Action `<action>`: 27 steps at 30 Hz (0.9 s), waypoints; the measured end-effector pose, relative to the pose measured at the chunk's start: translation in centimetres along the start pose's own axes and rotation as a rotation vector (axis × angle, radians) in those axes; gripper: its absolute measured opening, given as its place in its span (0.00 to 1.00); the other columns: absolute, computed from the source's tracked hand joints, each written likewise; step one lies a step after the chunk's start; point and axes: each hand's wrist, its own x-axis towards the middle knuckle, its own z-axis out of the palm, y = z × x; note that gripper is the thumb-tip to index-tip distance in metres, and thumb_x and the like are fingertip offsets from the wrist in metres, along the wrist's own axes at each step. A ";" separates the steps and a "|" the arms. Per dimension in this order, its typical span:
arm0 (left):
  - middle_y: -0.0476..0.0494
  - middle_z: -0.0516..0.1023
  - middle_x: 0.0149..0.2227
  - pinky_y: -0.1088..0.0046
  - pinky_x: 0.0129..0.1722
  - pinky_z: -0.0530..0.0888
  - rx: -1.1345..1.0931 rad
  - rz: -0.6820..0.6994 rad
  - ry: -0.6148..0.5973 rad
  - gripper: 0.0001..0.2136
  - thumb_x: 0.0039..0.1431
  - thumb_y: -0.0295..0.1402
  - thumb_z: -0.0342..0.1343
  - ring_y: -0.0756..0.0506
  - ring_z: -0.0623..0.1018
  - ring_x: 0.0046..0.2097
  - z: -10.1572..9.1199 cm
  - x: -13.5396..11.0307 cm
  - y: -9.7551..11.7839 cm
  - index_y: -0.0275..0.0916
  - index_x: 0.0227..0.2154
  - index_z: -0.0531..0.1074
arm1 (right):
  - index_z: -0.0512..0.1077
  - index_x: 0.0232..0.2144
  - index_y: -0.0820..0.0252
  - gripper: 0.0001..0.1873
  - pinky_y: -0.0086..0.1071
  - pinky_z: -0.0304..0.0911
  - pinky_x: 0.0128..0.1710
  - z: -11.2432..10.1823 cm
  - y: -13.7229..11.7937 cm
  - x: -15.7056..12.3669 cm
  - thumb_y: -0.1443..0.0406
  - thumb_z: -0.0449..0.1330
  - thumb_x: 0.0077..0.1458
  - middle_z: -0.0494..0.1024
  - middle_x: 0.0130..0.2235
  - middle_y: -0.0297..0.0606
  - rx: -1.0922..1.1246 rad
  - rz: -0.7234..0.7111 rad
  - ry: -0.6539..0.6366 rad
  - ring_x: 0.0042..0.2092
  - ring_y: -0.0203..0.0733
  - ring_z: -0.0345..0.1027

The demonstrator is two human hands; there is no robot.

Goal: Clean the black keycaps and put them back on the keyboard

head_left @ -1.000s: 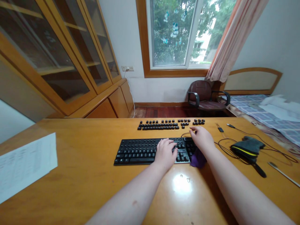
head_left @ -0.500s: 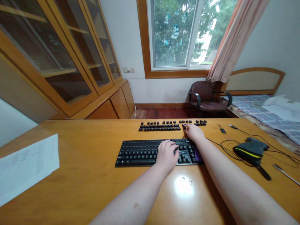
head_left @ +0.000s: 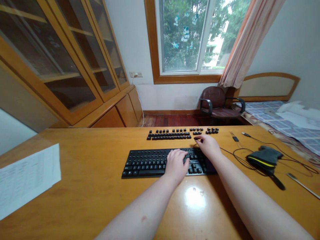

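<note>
Bench (head_left: 90,191): yellow-brown wood; its far edge runs a little beyond the right fingers (head_left: 199,137). Broad stretches of wood spread leftward from the left fingers (head_left: 172,154), past the keyboard, and toward the person.
Paper (head_left: 32,176): printed, far left of the left fingers, well apart from the keyboard's left edge.
Keyboard (head_left: 146,165): black, under the left fingers and reaching left from them; its far edge lies just nearer the person than the right fingertips, its right end partly hidden by the right forearm.
Loose keycaps (head_left: 170,137): black, in rows beyond the left fingers; a narrow strip of wood parts them from the keyboard, another from the bench's far edge.
Grey item (head_left: 265,157): yellow-striped, well right of the right fingers, with a looped cable (head_left: 236,156) between.
Left hand (head_left: 176,162): palm down on the keyboard, fingers loosely spread, thumb apart.
Right hand (head_left: 209,146): reaching over the keyboard's far edge, thumb and forefinger tips close together.
Single keycap (head_left: 195,138): at the right fingertips; too small to tell whether pinched or merely touched.
</note>
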 end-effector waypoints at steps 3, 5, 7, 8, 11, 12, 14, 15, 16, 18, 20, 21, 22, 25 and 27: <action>0.42 0.75 0.44 0.57 0.53 0.62 -0.005 -0.014 0.011 0.15 0.54 0.36 0.54 0.42 0.70 0.48 -0.2 0.1 0.0 0.40 0.45 0.69 | 0.75 0.34 0.57 0.10 0.34 0.63 0.40 -0.3 -1.1 -3.1 0.64 0.56 0.50 0.78 0.35 0.38 0.203 -0.115 0.055 0.37 0.42 0.70; 0.42 0.75 0.43 0.58 0.51 0.64 -0.033 0.004 0.014 0.18 0.52 0.38 0.56 0.42 0.71 0.46 -0.3 0.2 -0.1 0.41 0.47 0.68 | 0.75 0.34 0.57 0.09 0.35 0.64 0.41 0.1 -1.4 -5.1 0.64 0.57 0.49 0.78 0.36 0.38 0.319 -0.145 0.049 0.38 0.42 0.70; 0.44 0.76 0.42 0.60 0.50 0.66 -0.076 0.046 0.007 0.18 0.52 0.38 0.57 0.43 0.73 0.44 -0.4 0.2 -0.1 0.42 0.46 0.69 | 0.75 0.34 0.57 0.09 0.37 0.65 0.42 0.7 -1.5 -6.8 0.63 0.58 0.49 0.78 0.36 0.38 0.412 -0.128 0.073 0.39 0.43 0.70; 0.44 0.77 0.41 0.61 0.49 0.66 -0.099 0.069 0.001 0.17 0.52 0.38 0.56 0.44 0.73 0.43 -0.4 0.2 -0.1 0.42 0.45 0.70 | 0.74 0.34 0.57 0.09 0.38 0.65 0.42 1.0 -1.4 -7.4 0.62 0.58 0.49 0.78 0.36 0.39 0.445 -0.140 0.082 0.39 0.43 0.70; 0.45 0.77 0.39 0.64 0.47 0.68 -0.152 0.091 -0.020 0.13 0.55 0.38 0.54 0.45 0.74 0.42 -0.5 0.1 -0.1 0.43 0.42 0.72 | 0.73 0.35 0.56 0.08 0.40 0.65 0.43 1.7 -1.2 -8.3 0.63 0.57 0.51 0.77 0.36 0.39 0.494 -0.255 0.127 0.39 0.44 0.70; 0.45 0.78 0.39 0.64 0.46 0.69 -0.168 0.080 -0.027 0.12 0.55 0.38 0.54 0.45 0.74 0.41 -0.5 0.1 -0.1 0.43 0.42 0.73 | 0.73 0.35 0.56 0.08 0.40 0.65 0.43 1.8 -1.2 -8.3 0.64 0.57 0.51 0.77 0.36 0.39 0.496 -0.303 0.138 0.39 0.43 0.70; 0.45 0.78 0.38 0.66 0.44 0.70 -0.203 0.042 -0.031 0.12 0.53 0.37 0.55 0.46 0.75 0.41 -0.6 0.2 -0.2 0.43 0.41 0.73 | 0.72 0.35 0.54 0.07 0.41 0.65 0.43 1.7 -1.2 -8.2 0.65 0.57 0.52 0.77 0.36 0.39 0.494 -0.380 0.145 0.39 0.43 0.69; 0.46 0.78 0.38 0.67 0.43 0.71 -0.225 0.022 -0.027 0.11 0.52 0.35 0.56 0.46 0.75 0.40 -0.6 0.2 -0.2 0.43 0.40 0.73 | 0.72 0.35 0.54 0.08 0.41 0.65 0.43 1.6 -1.2 -8.2 0.66 0.56 0.52 0.76 0.36 0.39 0.493 -0.403 0.145 0.40 0.43 0.69; 0.47 0.78 0.37 0.68 0.43 0.71 -0.250 0.001 -0.016 0.11 0.52 0.34 0.57 0.46 0.75 0.39 -0.6 0.2 -0.2 0.43 0.39 0.73 | 0.71 0.36 0.54 0.09 0.41 0.65 0.44 1.5 -1.3 -8.1 0.67 0.56 0.51 0.76 0.36 0.39 0.494 -0.416 0.146 0.40 0.44 0.69; 0.48 0.78 0.35 0.68 0.42 0.72 -0.303 -0.049 0.024 0.10 0.51 0.31 0.57 0.47 0.75 0.38 -0.7 0.4 -0.2 0.42 0.38 0.74 | 0.69 0.39 0.55 0.12 0.43 0.63 0.46 1.2 -1.3 -8.1 0.68 0.56 0.50 0.74 0.40 0.40 0.525 -0.407 0.169 0.44 0.45 0.67; 0.47 0.77 0.35 0.69 0.42 0.72 -0.370 -0.102 0.066 0.11 0.49 0.28 0.58 0.48 0.75 0.37 -0.8 0.5 -0.1 0.41 0.38 0.73 | 0.67 0.42 0.56 0.15 0.46 0.60 0.49 0.9 -1.2 -8.2 0.69 0.54 0.48 0.72 0.44 0.42 0.601 -0.357 0.212 0.47 0.47 0.65; 0.47 0.77 0.35 0.68 0.42 0.72 -0.404 -0.122 0.083 0.12 0.48 0.27 0.58 0.48 0.75 0.37 -0.8 0.5 -0.1 0.40 0.38 0.72 | 0.66 0.42 0.56 0.16 0.47 0.60 0.50 0.9 -1.1 -8.2 0.70 0.54 0.48 0.71 0.45 0.43 0.652 -0.311 0.236 0.48 0.47 0.64; 0.47 0.77 0.35 0.68 0.43 0.72 -0.440 -0.138 0.097 0.12 0.47 0.27 0.59 0.48 0.75 0.38 -0.7 0.5 -0.1 0.40 0.38 0.72 | 0.65 0.43 0.57 0.16 0.47 0.60 0.49 0.9 -1.0 -8.2 0.69 0.53 0.49 0.71 0.44 0.43 0.717 -0.248 0.258 0.48 0.47 0.65; 0.45 0.77 0.37 0.67 0.43 0.73 -0.565 -0.176 0.123 0.13 0.46 0.27 0.60 0.48 0.76 0.38 -0.3 0.6 -0.2 0.38 0.37 0.71 | 0.62 0.45 0.56 0.16 0.43 0.67 0.41 1.2 -0.9 -8.2 0.66 0.53 0.53 0.72 0.42 0.43 0.959 -0.036 0.254 0.42 0.44 0.69; 0.43 0.76 0.38 0.68 0.42 0.74 -0.679 -0.213 0.132 0.13 0.47 0.27 0.59 0.48 0.76 0.37 0.1 0.6 -0.4 0.37 0.38 0.70 | 0.65 0.42 0.55 0.12 0.40 0.68 0.37 1.2 -1.0 -8.2 0.64 0.55 0.53 0.73 0.42 0.42 1.045 0.018 0.236 0.42 0.45 0.70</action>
